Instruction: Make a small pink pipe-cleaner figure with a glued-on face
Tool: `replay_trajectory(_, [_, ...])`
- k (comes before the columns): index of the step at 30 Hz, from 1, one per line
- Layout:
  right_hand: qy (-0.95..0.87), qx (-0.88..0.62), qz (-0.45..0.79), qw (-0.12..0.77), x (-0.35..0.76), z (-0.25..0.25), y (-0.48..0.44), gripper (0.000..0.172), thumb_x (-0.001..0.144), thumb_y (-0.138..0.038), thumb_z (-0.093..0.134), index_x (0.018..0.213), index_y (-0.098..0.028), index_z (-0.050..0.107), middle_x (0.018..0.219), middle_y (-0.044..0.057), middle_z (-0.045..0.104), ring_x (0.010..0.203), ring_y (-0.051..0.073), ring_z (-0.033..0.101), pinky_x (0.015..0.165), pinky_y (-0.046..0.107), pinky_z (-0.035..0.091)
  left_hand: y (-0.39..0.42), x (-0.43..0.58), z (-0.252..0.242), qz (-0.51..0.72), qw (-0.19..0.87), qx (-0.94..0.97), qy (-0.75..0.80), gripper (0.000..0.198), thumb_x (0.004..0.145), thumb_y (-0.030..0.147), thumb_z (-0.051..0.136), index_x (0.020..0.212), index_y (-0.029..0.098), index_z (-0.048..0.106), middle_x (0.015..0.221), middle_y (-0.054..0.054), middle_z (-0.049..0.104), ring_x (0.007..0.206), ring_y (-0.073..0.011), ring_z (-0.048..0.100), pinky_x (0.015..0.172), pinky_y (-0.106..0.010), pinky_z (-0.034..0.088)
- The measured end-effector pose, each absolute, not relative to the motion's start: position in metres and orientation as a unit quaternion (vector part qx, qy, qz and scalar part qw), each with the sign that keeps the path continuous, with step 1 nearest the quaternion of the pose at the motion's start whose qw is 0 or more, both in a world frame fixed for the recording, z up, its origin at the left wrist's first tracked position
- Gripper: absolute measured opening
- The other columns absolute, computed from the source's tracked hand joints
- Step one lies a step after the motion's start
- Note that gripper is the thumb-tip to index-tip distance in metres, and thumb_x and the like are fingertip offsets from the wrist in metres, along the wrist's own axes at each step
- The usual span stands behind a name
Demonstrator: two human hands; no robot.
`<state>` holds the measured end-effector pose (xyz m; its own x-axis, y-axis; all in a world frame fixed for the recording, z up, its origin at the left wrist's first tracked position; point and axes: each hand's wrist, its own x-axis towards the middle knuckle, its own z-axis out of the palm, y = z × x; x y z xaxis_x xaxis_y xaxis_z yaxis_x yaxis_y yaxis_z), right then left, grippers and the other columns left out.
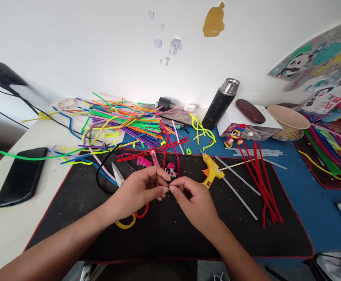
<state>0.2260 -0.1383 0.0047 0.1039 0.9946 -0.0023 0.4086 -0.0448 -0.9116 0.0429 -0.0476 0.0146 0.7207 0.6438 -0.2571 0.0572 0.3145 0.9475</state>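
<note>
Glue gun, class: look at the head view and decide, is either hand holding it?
No, the yellow glue gun lies on the black mat while the left hand and right hand pinch fingertips together beside it.

- No text, brand or number can be read for certain.
- White packet (322, 103) at the right rear of the desk, just below the panda sheet: it carries a row of bold dark characters with some red print beside them. All of it is too blurred and too tilted to make out.
- Panda sheet (313, 58) leaning on the right wall: it is printed with cartoon pandas and coloured figures, and any lettering among them is too small to tell.
- White box (251, 127) beside the black flask: the print on its front face is too fine to read.
</note>
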Motion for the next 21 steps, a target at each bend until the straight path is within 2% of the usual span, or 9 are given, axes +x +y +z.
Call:
replay_trajectory(6, [-0.550,-0.635,0.359,0.408,0.227,0.007,-0.140,0.015,0.097,-0.027,0.061,0.087,-0.022,0.071,0.065,-0.004,0.056,0.058,0.012,0.052,0.055,0.023,0.040,-0.045,0.038,0.015,0.208,0.718,0.568,0.345,0.023,0.090,0.035,0.075,0.105,0.018,0.069,0.085,-0.001,0.070,0.073,-0.0149,0.067,0.067,-0.027,0.057])
replay_trajectory(11, [-0.547,-0.637,0.365,0.401,0.225,0.006,-0.143,0.015,0.097,-0.027,0.061,0.088,-0.022,0.071,0.064,-0.004,0.055,0.057,0.012,0.051,0.054,0.023,0.039,-0.042,0.033,0.021,0.169,0.643,0.658,0.353,0.026,0.095,0.043,0.067,0.101,0.019,0.074,0.081,-0.001,0.069,0.072,-0.0150,0.062,0.065,-0.026,0.050])
replay_trajectory(15, [-0.564,-0.635,0.360,0.386,0.224,0.005,-0.143,0.014,0.097,-0.027,0.061,0.088,-0.022,0.071,0.065,-0.004,0.056,0.058,0.012,0.052,0.055,0.023,0.039,-0.043,0.032,0.027,0.123,0.582,0.727,0.342,0.022,0.097,0.040,0.065,0.094,0.020,0.075,0.081,0.001,0.070,0.075,-0.0149,0.061,0.068,-0.025,0.046])
replay_trajectory(21, [-0.592,-0.623,0.361,0.364,0.223,0.001,-0.147,0.013,0.097,-0.023,0.061,0.090,-0.022,0.072,0.067,-0.004,0.059,0.059,0.012,0.053,0.057,0.023,0.039,-0.045,0.029,0.023,0.096,0.562,0.747,0.342,0.020,0.097,0.035,0.062,0.089,0.020,0.072,0.078,0.002,0.068,0.072,-0.0141,0.059,0.066,-0.024,0.044])
